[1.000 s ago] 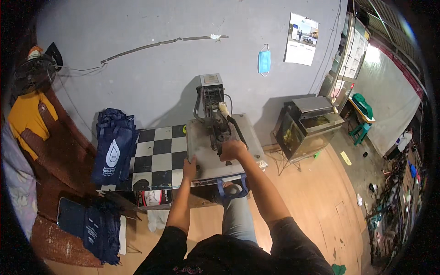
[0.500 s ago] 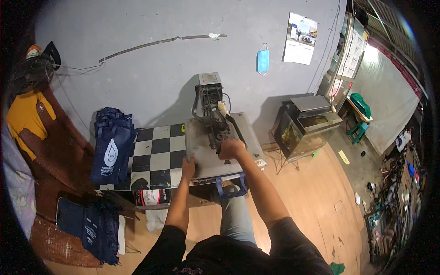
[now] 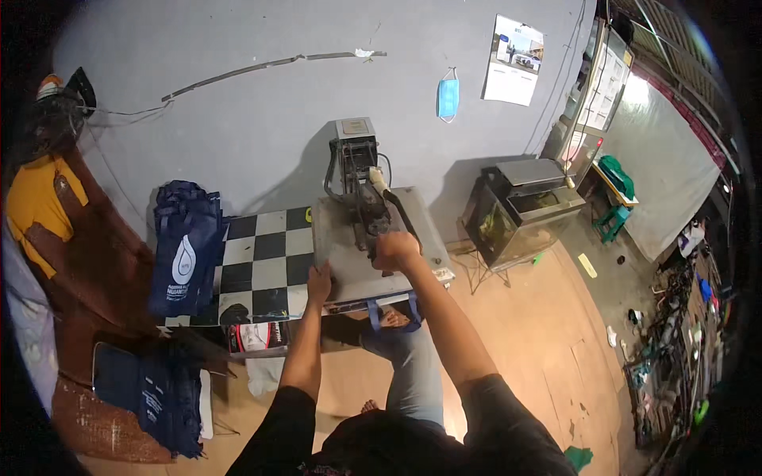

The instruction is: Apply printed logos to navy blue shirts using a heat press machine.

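Press handle (image 3: 394, 208) lower, right hand (image 3: 396, 251) gripping; left hand (image 3: 319, 282) on platen (image 3: 345, 258).

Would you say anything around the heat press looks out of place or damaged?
Mostly small things: a face mask hangs alone on the wall, and a long strip runs crookedly across it, like tape over a crack. The heat press itself looks normal under both hands.
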`<move>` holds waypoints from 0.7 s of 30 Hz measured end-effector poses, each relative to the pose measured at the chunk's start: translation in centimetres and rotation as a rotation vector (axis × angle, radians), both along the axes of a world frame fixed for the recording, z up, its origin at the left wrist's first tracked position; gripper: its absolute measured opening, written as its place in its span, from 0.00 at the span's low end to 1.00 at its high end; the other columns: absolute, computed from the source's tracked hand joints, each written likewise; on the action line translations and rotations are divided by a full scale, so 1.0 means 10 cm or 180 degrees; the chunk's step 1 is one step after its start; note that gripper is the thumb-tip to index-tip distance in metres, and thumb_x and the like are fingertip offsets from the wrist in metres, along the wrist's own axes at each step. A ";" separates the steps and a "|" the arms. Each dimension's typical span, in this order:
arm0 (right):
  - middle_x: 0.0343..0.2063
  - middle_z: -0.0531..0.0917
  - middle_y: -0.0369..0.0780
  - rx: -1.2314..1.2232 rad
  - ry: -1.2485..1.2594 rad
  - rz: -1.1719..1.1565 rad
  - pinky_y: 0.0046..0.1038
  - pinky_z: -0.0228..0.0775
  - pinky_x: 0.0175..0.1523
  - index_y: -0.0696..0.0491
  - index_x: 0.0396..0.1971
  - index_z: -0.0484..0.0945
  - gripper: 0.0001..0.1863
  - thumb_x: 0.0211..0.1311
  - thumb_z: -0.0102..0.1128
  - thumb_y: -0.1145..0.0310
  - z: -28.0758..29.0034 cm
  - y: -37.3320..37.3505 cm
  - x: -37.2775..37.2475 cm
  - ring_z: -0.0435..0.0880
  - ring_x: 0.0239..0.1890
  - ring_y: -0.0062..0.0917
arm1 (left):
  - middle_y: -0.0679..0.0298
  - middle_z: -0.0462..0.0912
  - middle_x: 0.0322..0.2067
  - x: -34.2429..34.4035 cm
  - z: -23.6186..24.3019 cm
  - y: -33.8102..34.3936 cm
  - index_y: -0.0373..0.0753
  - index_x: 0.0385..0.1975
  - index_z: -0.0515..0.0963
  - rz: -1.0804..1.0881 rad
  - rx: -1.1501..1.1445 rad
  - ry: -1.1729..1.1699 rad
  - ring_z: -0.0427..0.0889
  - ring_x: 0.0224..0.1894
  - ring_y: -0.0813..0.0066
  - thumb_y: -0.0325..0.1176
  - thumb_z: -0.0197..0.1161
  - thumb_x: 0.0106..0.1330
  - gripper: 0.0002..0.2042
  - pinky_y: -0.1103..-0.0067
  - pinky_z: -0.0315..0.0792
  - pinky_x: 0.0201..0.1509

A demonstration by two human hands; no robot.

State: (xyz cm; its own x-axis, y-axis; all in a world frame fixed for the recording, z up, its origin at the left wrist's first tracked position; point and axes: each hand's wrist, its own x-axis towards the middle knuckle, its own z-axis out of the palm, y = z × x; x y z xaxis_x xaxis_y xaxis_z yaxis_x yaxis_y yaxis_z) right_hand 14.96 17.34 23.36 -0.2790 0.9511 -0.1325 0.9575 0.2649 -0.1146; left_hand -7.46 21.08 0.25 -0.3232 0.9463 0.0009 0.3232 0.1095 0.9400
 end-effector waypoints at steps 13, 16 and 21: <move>0.24 0.85 0.46 0.0555 0.0092 0.0081 0.37 0.78 0.39 0.51 0.21 0.84 0.11 0.42 0.58 0.61 -0.05 0.02 -0.10 0.86 0.32 0.39 | 0.36 0.74 0.51 -0.34 -0.44 0.13 0.26 0.58 0.63 -0.0303 0.0170 0.0274 0.72 0.57 0.40 0.57 0.52 0.67 0.35 0.62 0.68 0.56; 0.24 0.85 0.46 0.0635 0.0218 0.0237 0.37 0.78 0.38 0.51 0.21 0.84 0.11 0.43 0.58 0.61 0.09 -0.01 -0.34 0.86 0.32 0.39 | 0.37 0.74 0.51 -0.75 -0.62 0.08 0.26 0.58 0.63 -0.0161 0.0756 0.0818 0.72 0.56 0.40 0.57 0.52 0.68 0.35 0.62 0.68 0.56; 0.23 0.84 0.46 0.1072 0.0092 -0.0024 0.37 0.78 0.36 0.52 0.20 0.83 0.11 0.43 0.57 0.61 0.13 0.07 0.13 0.86 0.30 0.38 | 0.36 0.75 0.49 0.13 0.15 -0.14 0.26 0.55 0.65 -0.0246 0.0015 0.0077 0.72 0.56 0.39 0.58 0.52 0.67 0.35 0.63 0.69 0.55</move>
